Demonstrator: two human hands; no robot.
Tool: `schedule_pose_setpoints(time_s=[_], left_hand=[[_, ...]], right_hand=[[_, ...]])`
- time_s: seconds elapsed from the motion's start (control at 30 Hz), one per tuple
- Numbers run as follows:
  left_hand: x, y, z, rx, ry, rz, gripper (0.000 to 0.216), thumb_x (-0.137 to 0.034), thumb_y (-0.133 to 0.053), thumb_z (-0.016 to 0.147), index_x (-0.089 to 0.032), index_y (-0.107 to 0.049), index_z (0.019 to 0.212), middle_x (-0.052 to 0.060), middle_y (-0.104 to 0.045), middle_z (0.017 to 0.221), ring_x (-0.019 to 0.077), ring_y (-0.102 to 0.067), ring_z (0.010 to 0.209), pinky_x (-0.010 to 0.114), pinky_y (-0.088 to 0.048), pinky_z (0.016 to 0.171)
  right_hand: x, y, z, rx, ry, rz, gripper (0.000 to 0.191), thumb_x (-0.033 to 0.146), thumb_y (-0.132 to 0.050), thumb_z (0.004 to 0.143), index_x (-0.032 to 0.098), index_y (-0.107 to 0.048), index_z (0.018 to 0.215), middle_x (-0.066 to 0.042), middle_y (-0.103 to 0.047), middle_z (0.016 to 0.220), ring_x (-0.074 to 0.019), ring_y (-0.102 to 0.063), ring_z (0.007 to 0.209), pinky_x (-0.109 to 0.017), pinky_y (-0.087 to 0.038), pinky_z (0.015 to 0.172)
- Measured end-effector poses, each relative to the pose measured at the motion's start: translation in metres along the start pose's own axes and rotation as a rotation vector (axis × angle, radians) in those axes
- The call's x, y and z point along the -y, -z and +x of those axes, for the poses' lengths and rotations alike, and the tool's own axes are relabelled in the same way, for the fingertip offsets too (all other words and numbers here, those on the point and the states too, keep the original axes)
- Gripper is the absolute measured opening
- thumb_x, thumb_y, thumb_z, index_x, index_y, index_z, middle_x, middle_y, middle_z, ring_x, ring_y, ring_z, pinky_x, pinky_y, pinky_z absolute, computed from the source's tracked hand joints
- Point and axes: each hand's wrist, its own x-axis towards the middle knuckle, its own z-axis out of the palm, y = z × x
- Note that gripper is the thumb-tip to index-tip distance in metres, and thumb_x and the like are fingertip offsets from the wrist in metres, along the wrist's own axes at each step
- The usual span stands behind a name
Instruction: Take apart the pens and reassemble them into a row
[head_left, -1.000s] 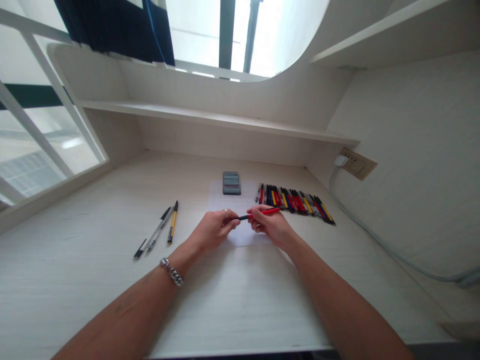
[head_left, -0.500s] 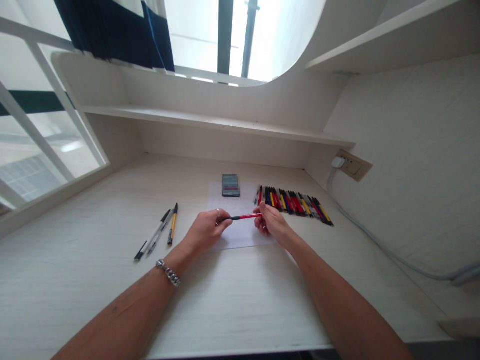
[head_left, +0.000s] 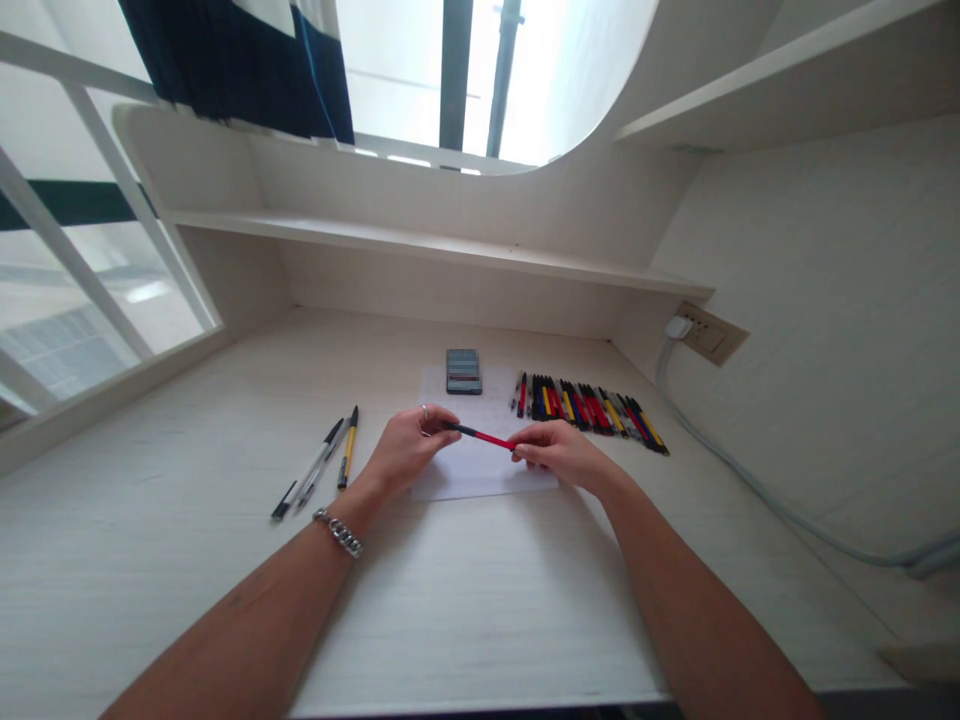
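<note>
A red pen with a black end (head_left: pixel 484 437) spans between both my hands above a white sheet of paper (head_left: pixel 480 470). My left hand (head_left: pixel 409 450), with a ring and a wrist bracelet, pinches the pen's black end. My right hand (head_left: pixel 559 453) grips the red end with closed fingers. Just behind my right hand lies a row of several coloured pens (head_left: pixel 589 405) on the desk.
A small dark box (head_left: pixel 463 370) sits at the paper's far edge. Three pens (head_left: pixel 322 465) lie to the left on the white desk (head_left: pixel 450 600). A wall socket (head_left: pixel 705 333) with a grey cable (head_left: pixel 787 510) is on the right; a shelf runs above.
The pen has shifted left and tilted, its black end now higher at my left hand. My right hand has slid from over the pen row toward me onto the red end.
</note>
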Motion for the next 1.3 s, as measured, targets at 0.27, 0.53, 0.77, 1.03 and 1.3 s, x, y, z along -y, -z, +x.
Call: schedule_pose_setpoints(time_s=[0.27,0.53,0.77,1.03,1.3], left_hand=[[-0.001,-0.001,-0.001,0.014,0.022,-0.029,0.033,-0.035,-0.067,0.073,-0.016,-0.066,0.1,0.006,-0.071,0.086,0.0167,-0.065,0.077,0.029,-0.05,0.072],[0.005,-0.002,-0.005,0.203,-0.001,0.29,0.029,-0.033,-0.061,0.074,-0.018,-0.069,0.098,0.008,-0.071,0.087,0.0195,-0.063,0.077,0.031,-0.047,0.073],[0.004,-0.003,-0.003,0.275,0.037,0.325,0.032,-0.035,-0.058,0.074,-0.017,-0.069,0.098,0.008,-0.07,0.091,0.0204,-0.062,0.082,0.031,-0.046,0.077],[0.005,-0.004,-0.005,0.28,0.034,0.348,0.032,-0.037,-0.056,0.075,-0.018,-0.069,0.097,0.006,-0.07,0.087,0.0195,-0.061,0.078,0.03,-0.044,0.073],[0.005,-0.005,-0.005,0.28,0.036,0.363,0.032,-0.037,-0.058,0.076,-0.017,-0.069,0.098,0.006,-0.07,0.091,0.0189,-0.061,0.081,0.03,-0.045,0.075]], right_hand=[[-0.005,0.006,0.0,-0.081,0.072,-0.177,0.013,0.027,-0.069,0.068,0.018,-0.074,0.077,-0.004,-0.069,0.072,-0.0147,-0.058,0.064,-0.024,-0.041,0.056],[-0.032,0.075,0.001,-0.765,0.084,-0.252,0.025,0.032,-0.066,0.072,0.017,-0.074,0.092,-0.008,-0.072,0.085,-0.0179,-0.064,0.073,-0.028,-0.047,0.067],[-0.082,0.156,-0.05,-1.146,-0.329,-0.633,0.031,0.032,-0.064,0.073,0.015,-0.074,0.096,-0.012,-0.072,0.087,-0.0215,-0.064,0.075,-0.029,-0.045,0.066],[-0.121,0.167,-0.071,-1.032,-0.554,-0.717,0.031,0.034,-0.062,0.075,0.016,-0.075,0.096,-0.015,-0.072,0.089,-0.0228,-0.065,0.074,-0.029,-0.044,0.063],[-0.114,0.165,-0.065,-0.945,-0.588,-0.763,0.032,0.035,-0.055,0.078,0.021,-0.074,0.099,-0.014,-0.071,0.094,-0.0256,-0.065,0.081,-0.031,-0.043,0.064]])
